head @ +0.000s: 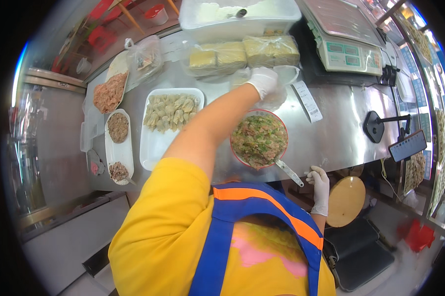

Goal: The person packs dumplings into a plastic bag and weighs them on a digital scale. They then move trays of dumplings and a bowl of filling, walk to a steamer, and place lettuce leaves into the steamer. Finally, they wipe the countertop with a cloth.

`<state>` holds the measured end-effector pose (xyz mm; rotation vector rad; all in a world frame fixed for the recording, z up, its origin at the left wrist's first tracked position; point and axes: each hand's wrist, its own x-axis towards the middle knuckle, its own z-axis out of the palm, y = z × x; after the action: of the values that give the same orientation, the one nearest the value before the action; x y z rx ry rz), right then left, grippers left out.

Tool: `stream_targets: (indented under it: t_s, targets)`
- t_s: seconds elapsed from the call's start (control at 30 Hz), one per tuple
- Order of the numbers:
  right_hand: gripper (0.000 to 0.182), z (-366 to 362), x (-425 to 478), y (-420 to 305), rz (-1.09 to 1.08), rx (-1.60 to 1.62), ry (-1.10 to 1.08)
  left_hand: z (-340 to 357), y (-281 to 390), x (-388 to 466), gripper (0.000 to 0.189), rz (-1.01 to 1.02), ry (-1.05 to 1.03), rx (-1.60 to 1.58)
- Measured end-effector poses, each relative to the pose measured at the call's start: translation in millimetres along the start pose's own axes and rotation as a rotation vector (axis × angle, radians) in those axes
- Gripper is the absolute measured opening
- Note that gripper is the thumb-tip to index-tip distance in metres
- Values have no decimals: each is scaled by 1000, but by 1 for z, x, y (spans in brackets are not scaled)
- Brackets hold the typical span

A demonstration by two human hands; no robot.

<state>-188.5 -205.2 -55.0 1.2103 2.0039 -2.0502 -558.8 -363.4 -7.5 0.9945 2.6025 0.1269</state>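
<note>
In a white glove, my left hand (263, 80) reaches across the steel table to a clear plastic bag (276, 97). Its fingertips are hidden, so a grip on the bag cannot be made out. My right hand (319, 187), also gloved, hangs by the table's front edge with loosely bent fingers and nothing visible in them. Between the hands stands a red-rimmed bowl (260, 138) of minced filling with chopped greens. A metal spatula (289, 173) leans out of it towards my right hand. Left of my forearm, several wrapped dumplings (171, 111) fill the far part of a white tray (151, 151).
Bagged yellow wrapper stacks (241, 53) and a flour tub (241, 24) stand behind. A scale (350, 55), a paper slip (307, 101) and a phone on a stand (407, 145) are on the right. Raw mince (109, 92) and an oblong dish (119, 153) lie left.
</note>
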Motion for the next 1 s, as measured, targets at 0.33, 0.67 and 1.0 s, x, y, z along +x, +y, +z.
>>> stream_targets:
  t_s: [0.33,0.67,1.0]
  targets:
    - [25,7,-17,-5,9,-21,-51,8,9,1,42,-54,-98,-163]
    - [23,23,-9,4,-47,-111,-160,23,4,-9,30,-126,85,-206]
    - [23,38,-18,-11,-3,-137,-251,10,5,-26,45,94,-294,-95]
